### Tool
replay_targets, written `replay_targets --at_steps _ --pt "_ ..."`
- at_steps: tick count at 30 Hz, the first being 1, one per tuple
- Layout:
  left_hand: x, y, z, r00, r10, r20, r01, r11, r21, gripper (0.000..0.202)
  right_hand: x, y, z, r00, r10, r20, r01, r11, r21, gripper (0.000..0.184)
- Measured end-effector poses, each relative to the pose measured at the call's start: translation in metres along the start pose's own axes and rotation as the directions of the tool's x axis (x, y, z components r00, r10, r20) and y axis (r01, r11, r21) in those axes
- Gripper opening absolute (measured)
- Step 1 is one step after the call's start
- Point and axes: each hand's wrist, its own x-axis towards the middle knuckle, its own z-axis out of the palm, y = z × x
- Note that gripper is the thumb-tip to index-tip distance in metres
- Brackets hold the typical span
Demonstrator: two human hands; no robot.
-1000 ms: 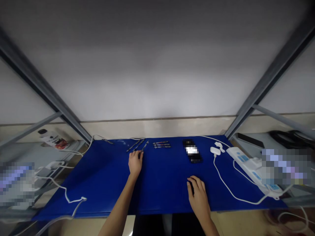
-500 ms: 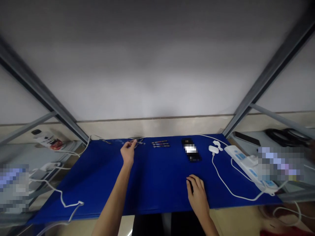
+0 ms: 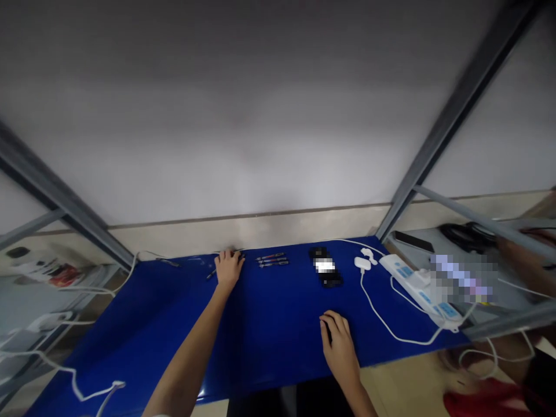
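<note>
My left hand (image 3: 229,269) is palm down at the back of the blue table cover (image 3: 273,324), its fingers bent over a dark pen (image 3: 211,274). One end of the pen sticks out on the hand's left; the fingertips are partly hidden. Just right of this hand lie three pens (image 3: 272,260) side by side. My right hand (image 3: 339,341) rests near the front edge, holding nothing, thumb apart from the loosely curved fingers. A black phone (image 3: 332,279) with a blurred bright screen lies beyond it. Farther left, another thin pen-like item (image 3: 167,262) lies by the back edge.
A white earphone case (image 3: 362,263) on a cable sits right of the phone, beside a white power strip (image 3: 399,267). Metal frame posts (image 3: 402,200) rise at both sides. On the left shelf lies a bottle (image 3: 41,269). A dark phone (image 3: 414,241) lies on the right shelf.
My left hand has gone from a raised pinch to palm down on the table over a pen. My right hand stays resting. The whole view has shifted slightly.
</note>
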Motion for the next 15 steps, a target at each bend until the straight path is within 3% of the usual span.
replay_targets --at_steps 3,5,9,15 --pt "-0.006 -0.009 0.002 0.993 -0.079 -0.084 0.094 0.976 0.196 0.05 0.0 -0.001 0.0 1.0 0.014 0.002 -0.014 1.0 0.006 0.024" --pt "-0.011 -0.014 0.005 0.981 -0.165 -0.103 0.188 0.94 0.286 0.054 0.0 0.0 0.0 1.0 0.015 0.002 -0.015 1.0 0.01 0.024" --pt "-0.026 -0.021 0.008 0.978 -0.199 -0.065 0.209 0.928 0.308 0.046 0.0 0.0 0.001 1.0 -0.004 -0.001 0.004 1.0 0.014 0.025" --pt "-0.069 -0.016 0.0 0.972 -0.215 -0.094 0.233 0.93 0.284 0.047 0.006 0.01 0.002 0.997 0.009 -0.073 -0.011 1.0 -0.026 0.029"
